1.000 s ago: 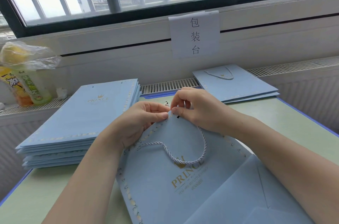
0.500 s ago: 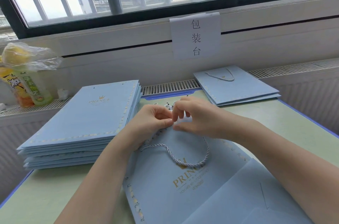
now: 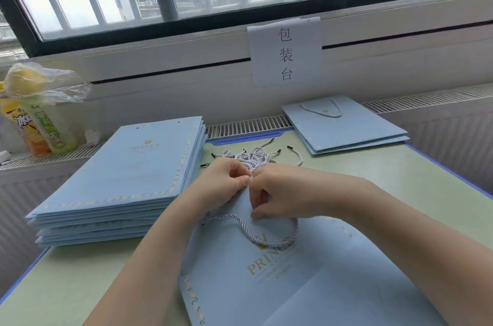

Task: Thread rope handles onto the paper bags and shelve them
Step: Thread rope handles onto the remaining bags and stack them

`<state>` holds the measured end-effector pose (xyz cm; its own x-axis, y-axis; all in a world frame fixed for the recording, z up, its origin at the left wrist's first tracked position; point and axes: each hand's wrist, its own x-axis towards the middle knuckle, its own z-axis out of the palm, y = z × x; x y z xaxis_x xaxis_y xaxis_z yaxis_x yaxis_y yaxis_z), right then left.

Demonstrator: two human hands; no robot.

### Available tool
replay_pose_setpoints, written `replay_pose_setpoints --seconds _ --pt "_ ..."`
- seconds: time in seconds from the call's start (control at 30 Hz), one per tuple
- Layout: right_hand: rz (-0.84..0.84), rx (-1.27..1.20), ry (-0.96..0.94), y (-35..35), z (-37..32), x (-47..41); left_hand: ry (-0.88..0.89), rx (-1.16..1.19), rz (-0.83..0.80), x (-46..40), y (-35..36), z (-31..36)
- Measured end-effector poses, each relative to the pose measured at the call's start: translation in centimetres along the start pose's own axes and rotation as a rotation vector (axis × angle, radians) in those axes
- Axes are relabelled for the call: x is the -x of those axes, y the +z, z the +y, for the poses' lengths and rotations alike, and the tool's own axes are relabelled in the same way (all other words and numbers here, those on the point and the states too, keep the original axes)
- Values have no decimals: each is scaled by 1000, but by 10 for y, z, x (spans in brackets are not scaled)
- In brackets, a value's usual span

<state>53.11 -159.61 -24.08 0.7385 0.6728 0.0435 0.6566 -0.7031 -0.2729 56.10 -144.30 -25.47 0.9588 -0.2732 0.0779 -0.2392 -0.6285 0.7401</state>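
Pale-blue paper forms every bag in view. The working bag (image 3: 306, 272) lies flat on the green table (image 3: 400, 179) at 6 o'clock, its gold "PRINCE" print facing up and its top edge pointing toward 12 o'clock. Both hands meet at that top edge, near the centre of the view. The left hand (image 3: 224, 181) has its thumb and forefinger pinched shut on the bag's edge. The right hand (image 3: 282, 192) is curled with its fingertips closed at the same spot, touching the left hand; whether it holds the rope end or only the paper cannot be told. A white twisted rope handle (image 3: 256, 237) hangs in a loop on the bag face just below the hands, toward 6 o'clock. A loose pile of spare ropes (image 3: 253, 157) with black tips lies on the table just beyond the hands, toward 12 o'clock. A stack of flat bags without handles (image 3: 120, 173) sits at 9 o'clock. A smaller stack of finished bags (image 3: 346, 128), the top one with a rope handle fitted, sits at 1 o'clock. A paper sign (image 3: 285, 53) with three characters hangs on the wall below the window at 12 o'clock. Drink bottles (image 3: 40, 125) under a clear plastic bag stand at 10 o'clock on the radiator ledge.
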Motion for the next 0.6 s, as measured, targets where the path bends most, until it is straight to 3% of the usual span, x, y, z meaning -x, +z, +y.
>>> replay_pose_setpoints --seconds 0.27,0.43,0.6 --pt "39 -190 -13 -2 -14 6 -3 -33 132 0 1 2" --pt "-81 -259 13 1 -24 9 57 -79 309 -1 1 2" --pt "-237 -155 33 0 -31 13 25 -109 298 -3 4 -1"
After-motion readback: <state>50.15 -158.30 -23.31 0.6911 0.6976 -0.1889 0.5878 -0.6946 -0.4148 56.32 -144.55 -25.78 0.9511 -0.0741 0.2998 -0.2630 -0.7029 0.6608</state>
